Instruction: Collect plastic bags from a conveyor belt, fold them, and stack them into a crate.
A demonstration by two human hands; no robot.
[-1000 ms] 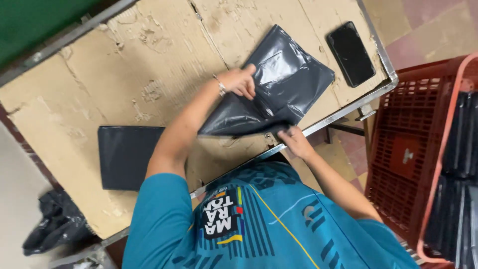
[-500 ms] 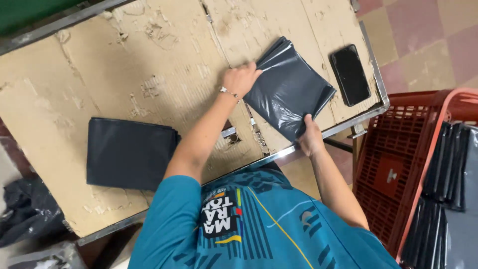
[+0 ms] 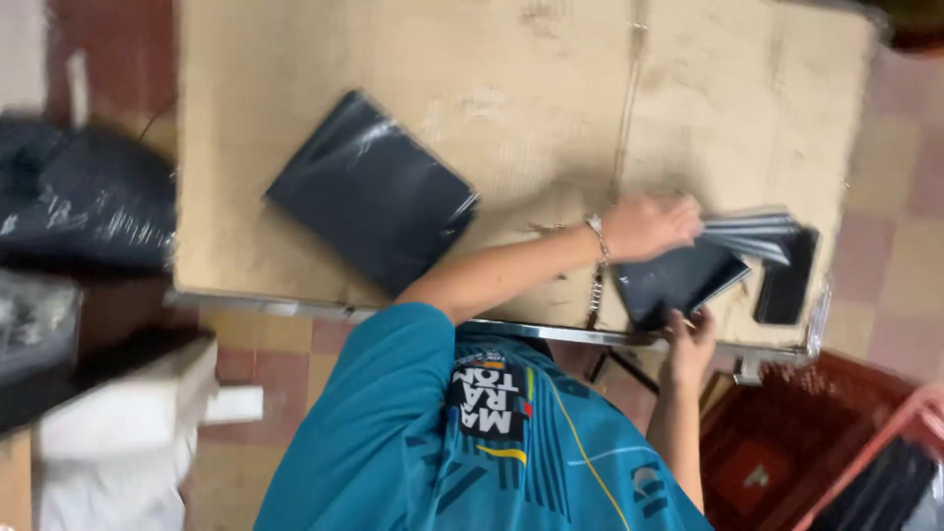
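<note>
A folded black plastic bag [image 3: 678, 280] lies near the table's front right corner. My left hand [image 3: 644, 226], with a bracelet on its wrist, lies on the bag's top edge and grips its grey folded layers [image 3: 752, 231]. At the table's front edge my right hand [image 3: 691, 344] holds the near edge of the same bag. A black phone [image 3: 787, 280] lies just right of the bag, partly under the folded layers. A second flat black packet [image 3: 374, 202] rests on the cardboard-covered table [image 3: 551, 108] to the left, apart from both hands.
A red plastic crate [image 3: 777, 452] stands on the floor at the lower right, with black bags [image 3: 875, 487] beside it. Blurred black bags [image 3: 79, 206] and a white bundle [image 3: 128, 423] lie on the floor at the left. The table's metal edge [image 3: 551, 334] runs before my body.
The bag has been folded smaller and now sits closer to the phone. The view has swung, so the table and the second packet appear shifted to the right.
</note>
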